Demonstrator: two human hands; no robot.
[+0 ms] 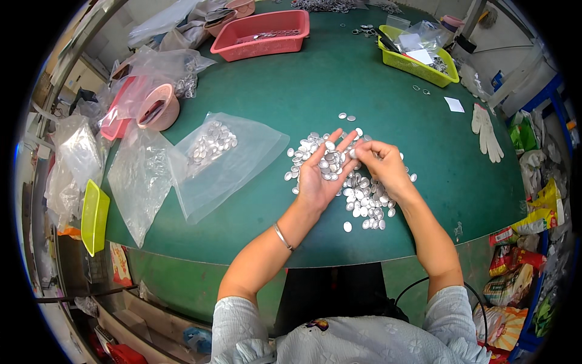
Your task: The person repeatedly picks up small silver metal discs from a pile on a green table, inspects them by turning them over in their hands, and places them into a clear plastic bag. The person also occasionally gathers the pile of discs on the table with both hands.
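Resting in the upturned palm of the left hand (320,176) is a small cluster of silver oval metal discs (330,162), fingers spread open and flat, cupping rather than clasping them. The right hand (381,165) curls in just beside it, fingertips (357,149) pinched together at the left hand's fingertips, apparently on one disc, though the piece itself is too small to make out. Beneath both hands lies a loose pile of the same discs (364,203) on the green table (339,79). To the left, a clear plastic bag (224,161) holds more discs. Farther back sit a red basket (262,33) and a yellow-green tray (418,64); white gloves (487,134) lie off right.
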